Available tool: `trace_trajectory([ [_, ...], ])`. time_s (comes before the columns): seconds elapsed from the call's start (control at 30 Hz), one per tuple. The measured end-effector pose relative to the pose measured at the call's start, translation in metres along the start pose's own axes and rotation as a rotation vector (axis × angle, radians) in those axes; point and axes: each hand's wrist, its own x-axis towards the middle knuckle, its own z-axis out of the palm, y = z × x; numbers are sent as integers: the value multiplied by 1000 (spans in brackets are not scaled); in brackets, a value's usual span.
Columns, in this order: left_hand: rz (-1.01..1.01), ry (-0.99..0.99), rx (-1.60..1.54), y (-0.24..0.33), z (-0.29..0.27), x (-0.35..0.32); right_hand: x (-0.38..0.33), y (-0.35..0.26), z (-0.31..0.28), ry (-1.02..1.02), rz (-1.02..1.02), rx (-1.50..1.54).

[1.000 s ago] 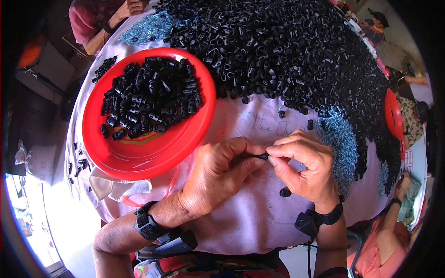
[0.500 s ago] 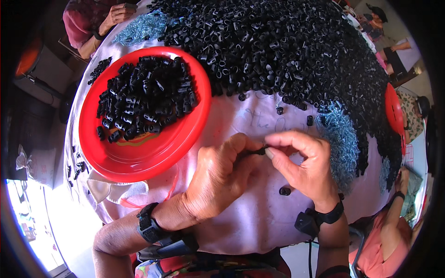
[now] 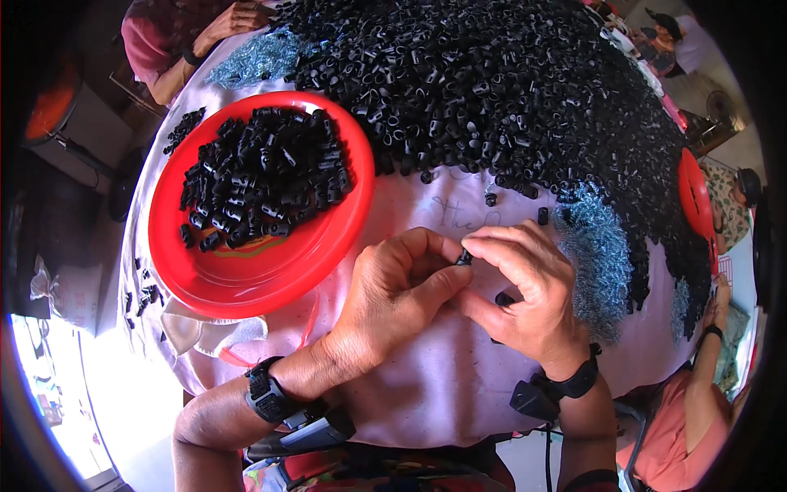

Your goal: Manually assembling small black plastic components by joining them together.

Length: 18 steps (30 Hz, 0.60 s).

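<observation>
My left hand (image 3: 402, 287) pinches a small black plastic cord lock (image 3: 465, 257) between thumb and forefinger. Against its upper end rest the fingertips of my right hand (image 3: 529, 299), which is curled. Another black cord lock piece (image 3: 506, 297) shows in the hollow of the right hand; whether it is gripped there I cannot tell. To the left stands a red plastic plate (image 3: 270, 297) heaped with black cord locks (image 3: 262, 176). Beyond my hands spreads a big pile of loose black cord lock parts (image 3: 492, 98). Right of my right hand lies a heap of tiny bluish metal springs (image 3: 597, 262).
A pale cloth (image 3: 410, 394) covers the round table. A second spring heap (image 3: 262, 57) lies at the far left, near a co-worker's hand (image 3: 238, 20). Another red plate (image 3: 695, 193) and a co-worker's arm (image 3: 709, 344) are at right. A white face mask (image 3: 209, 328) lies by the near plate.
My right hand has curled in closer, and its thumb has dropped away from the cord lock. The small piece between my fingertips now stands more upright. The view has shifted slightly.
</observation>
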Motion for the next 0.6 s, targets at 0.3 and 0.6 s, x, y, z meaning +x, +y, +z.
trace_trajectory([
  [0.3, -14, -61, 27, 7, -3, 3, -3, 2, 0, 19, -35, -4],
  [0.6, -131, -116, -59, 21, -5, 0, 2, 2, 3, 0, -43, 68],
])
